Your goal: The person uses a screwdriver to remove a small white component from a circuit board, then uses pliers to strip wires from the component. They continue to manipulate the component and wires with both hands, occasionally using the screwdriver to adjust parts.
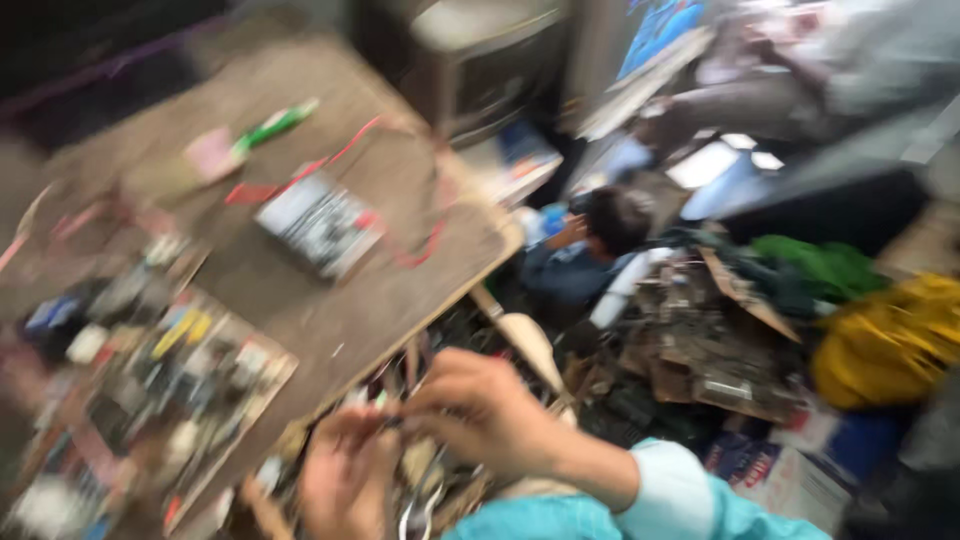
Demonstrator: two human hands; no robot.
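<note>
a small part, too blurred to identify, is pinched between the fingers of the left hand (pixel 345 470) and right hand (pixel 480 410); circuit boards (pixel 180 380) lie unhandled on the surface (pixel 400 290).

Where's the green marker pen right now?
The green marker pen lies near the far edge of the brown table, upper left in the head view, beside a pink slip.

Hands (pixel 440 440) hemmed: table (pixel 330 300) left, scrap pile (pixel 700 350) right.

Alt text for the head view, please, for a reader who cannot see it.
Blurred view down at two hands, left hand and right hand, meeting over a small indistinct item beside a cluttered wooden table. A circuit board and green marker lie on it.
</note>
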